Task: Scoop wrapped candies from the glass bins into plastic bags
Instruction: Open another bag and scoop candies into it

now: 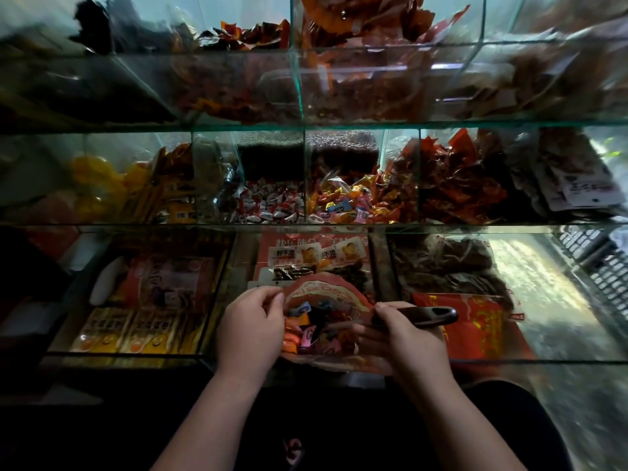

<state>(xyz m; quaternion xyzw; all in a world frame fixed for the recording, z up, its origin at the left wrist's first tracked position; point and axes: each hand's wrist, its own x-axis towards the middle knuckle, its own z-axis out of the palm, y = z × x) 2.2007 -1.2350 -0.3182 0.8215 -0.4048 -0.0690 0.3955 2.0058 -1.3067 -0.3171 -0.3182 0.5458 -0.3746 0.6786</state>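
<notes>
Pinched left rim of plastic bag [326, 290] between thumb and fingers of left hand [249, 329]. Curled right hand [404, 338] round handle of dark scoop [428, 316], seemingly trapping bag's right rim under the same fingers. Could not see scoop bowl. Held bag mouth-open in the air, just in front of the lowest glass shelf, partly filled with wrapped candies [312, 329]. Judged bag thin, limp, slippery film: likely to sag and close on release of either rim. Best taken at the rim, both sides, pulled apart. Judged candies light, hard, slick in wrappers, prone to slide off scoop. Noted source glass bin [339, 227] of mixed candies further back, middle row, well apart from bag.
</notes>
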